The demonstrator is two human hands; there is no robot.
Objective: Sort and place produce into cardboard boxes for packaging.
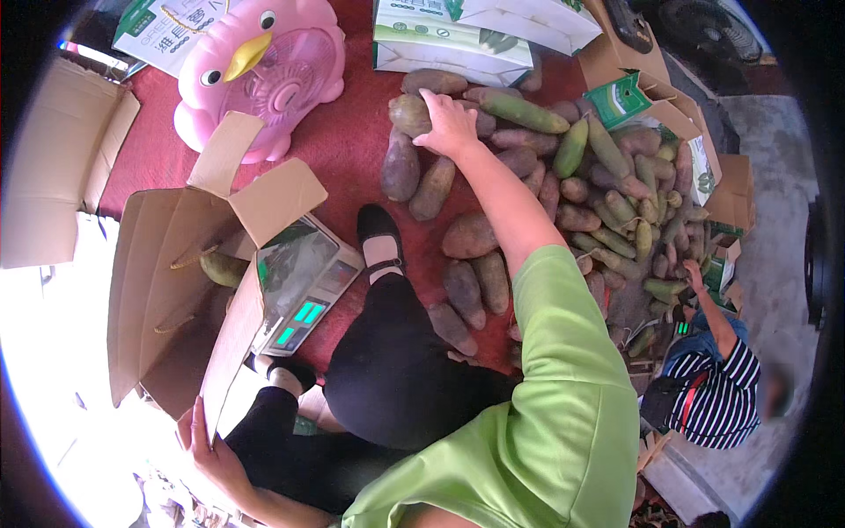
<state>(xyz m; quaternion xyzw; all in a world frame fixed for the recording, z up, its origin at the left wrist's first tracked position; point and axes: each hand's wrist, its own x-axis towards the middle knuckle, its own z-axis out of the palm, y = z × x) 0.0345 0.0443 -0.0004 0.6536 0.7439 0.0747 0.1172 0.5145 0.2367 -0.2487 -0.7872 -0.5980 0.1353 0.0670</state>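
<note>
While left hand (211,456) partly round carton edge (238,348), right hand (449,130) wide on radish (406,116), roomy carpet (356,132) leftward

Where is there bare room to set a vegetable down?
The red cloth is bare between the pink bird-shaped object and the cloth's leftmost vegetables, above the upper black shoe. A narrower strip separates shoe and vegetables. Right of the right hand, piled vegetables crowd it.

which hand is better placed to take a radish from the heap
Likely the right hand: it seems to touch a radish at the edge of the heap, while the left hand is at the cardboard box, farther away.
</note>
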